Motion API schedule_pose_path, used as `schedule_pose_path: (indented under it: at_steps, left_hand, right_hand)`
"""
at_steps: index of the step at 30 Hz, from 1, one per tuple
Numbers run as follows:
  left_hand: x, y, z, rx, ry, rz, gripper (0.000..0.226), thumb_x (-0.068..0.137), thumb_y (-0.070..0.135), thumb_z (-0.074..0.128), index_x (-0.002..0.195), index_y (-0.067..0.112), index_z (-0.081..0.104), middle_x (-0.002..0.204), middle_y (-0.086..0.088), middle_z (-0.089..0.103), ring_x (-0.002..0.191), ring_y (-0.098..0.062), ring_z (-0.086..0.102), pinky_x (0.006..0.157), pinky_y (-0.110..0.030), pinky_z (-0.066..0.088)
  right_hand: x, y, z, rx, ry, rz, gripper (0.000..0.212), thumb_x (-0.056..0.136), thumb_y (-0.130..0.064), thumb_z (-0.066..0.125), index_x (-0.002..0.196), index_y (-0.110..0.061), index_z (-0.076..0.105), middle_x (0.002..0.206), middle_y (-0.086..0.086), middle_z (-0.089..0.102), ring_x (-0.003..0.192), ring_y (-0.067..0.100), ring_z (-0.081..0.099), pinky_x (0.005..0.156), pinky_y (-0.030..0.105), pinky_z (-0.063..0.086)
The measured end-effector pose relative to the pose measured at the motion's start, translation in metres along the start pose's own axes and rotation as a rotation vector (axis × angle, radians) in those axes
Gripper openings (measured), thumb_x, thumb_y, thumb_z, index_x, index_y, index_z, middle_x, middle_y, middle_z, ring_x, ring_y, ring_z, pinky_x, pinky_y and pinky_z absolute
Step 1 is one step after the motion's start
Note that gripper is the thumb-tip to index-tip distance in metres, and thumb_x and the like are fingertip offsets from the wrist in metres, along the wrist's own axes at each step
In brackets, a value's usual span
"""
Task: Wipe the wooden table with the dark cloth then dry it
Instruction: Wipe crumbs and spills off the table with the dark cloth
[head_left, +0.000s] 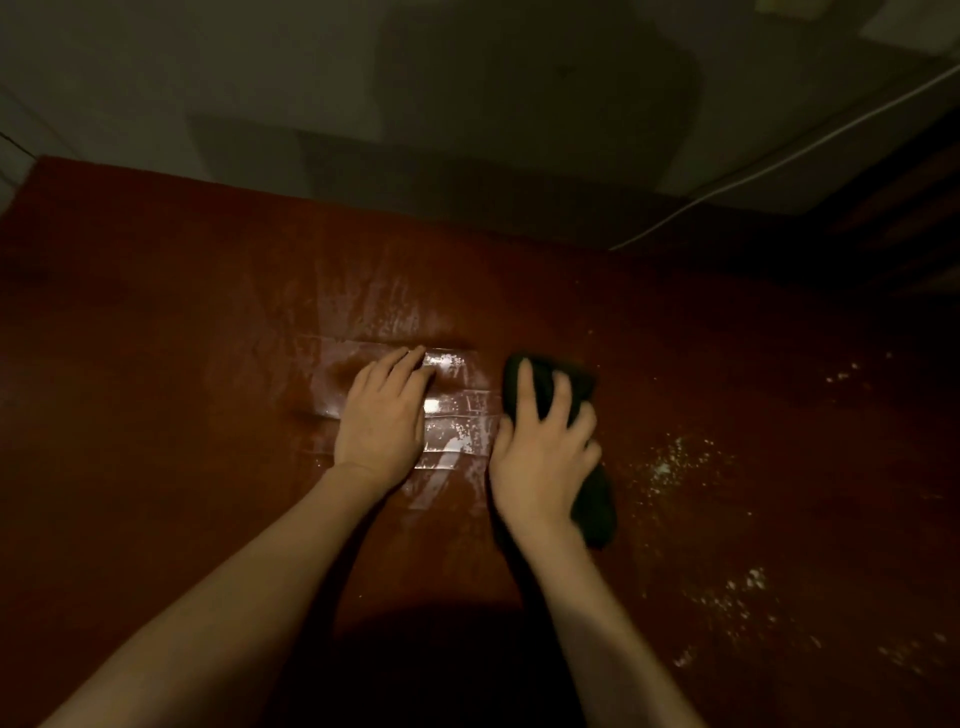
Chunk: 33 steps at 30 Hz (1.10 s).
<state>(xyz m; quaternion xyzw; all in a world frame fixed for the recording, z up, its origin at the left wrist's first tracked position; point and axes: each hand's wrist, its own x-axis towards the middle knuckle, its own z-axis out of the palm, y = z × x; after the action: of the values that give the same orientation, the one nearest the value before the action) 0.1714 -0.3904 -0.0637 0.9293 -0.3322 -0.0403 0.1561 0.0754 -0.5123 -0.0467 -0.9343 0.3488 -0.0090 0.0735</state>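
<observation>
The reddish-brown wooden table (171, 322) fills most of the view, with a wet, shiny streaked patch (457, 410) at its middle. My left hand (382, 415) lies flat on the table with its fingers straight, on the left part of the wet patch. My right hand (543, 447) presses the dark cloth (595, 499) down on the table just right of that patch, fingers spread over it. The cloth sticks out beyond my fingertips and behind my palm; the hand looks slightly blurred.
White specks and droplets (675, 462) are scattered over the table's right side, down to the near right corner. A pale wall rises behind the table's far edge, and a white cable (779, 156) runs along it at the upper right.
</observation>
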Motion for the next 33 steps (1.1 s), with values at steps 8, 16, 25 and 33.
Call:
schedule_pose_path:
  at_steps: [8,16,25,33]
  left_hand:
    - [0.043,0.038,0.011,0.064,-0.135,-0.027,0.059,0.097,0.046,0.027,0.147,0.016,0.021,0.157,-0.006,0.009,0.144,-0.022,0.001,0.114,-0.045,0.002]
    - [0.049,0.04,0.023,0.159,-0.12,-0.047,0.066,0.092,0.054,0.007,0.148,0.02,0.015,0.157,-0.004,0.006,0.144,-0.021,-0.002,0.113,-0.047,0.0]
    - [0.05,0.04,0.025,0.132,-0.119,-0.071,0.064,0.093,0.053,0.01,0.147,0.02,0.02,0.156,-0.005,0.014,0.143,-0.02,0.002,0.113,-0.048,0.003]
    - [0.05,0.04,0.025,0.143,-0.11,-0.067,0.062,0.094,0.051,0.016,0.146,0.019,0.024,0.154,-0.007,0.022,0.143,-0.024,0.01,0.112,-0.051,0.011]
  right_hand:
    - [0.053,0.006,0.0,-0.002,0.022,0.101,0.061,0.09,-0.035,0.051,0.146,-0.029,0.026,0.147,0.012,0.031,0.125,0.04,0.034,0.092,0.054,0.037]
    - [0.074,0.021,-0.007,-0.03,0.02,0.044,0.063,0.09,-0.033,0.052,0.147,-0.029,0.025,0.148,0.012,0.03,0.127,0.039,0.032,0.09,0.053,0.038]
    - [0.094,0.018,-0.007,-0.022,-0.015,0.005,0.064,0.088,-0.033,0.054,0.146,-0.029,0.026,0.147,0.014,0.031,0.127,0.041,0.032,0.093,0.056,0.037]
    - [0.148,0.018,-0.011,-0.015,-0.001,-0.116,0.06,0.093,-0.03,0.047,0.147,-0.029,0.022,0.15,0.013,0.025,0.131,0.039,0.027,0.094,0.053,0.034]
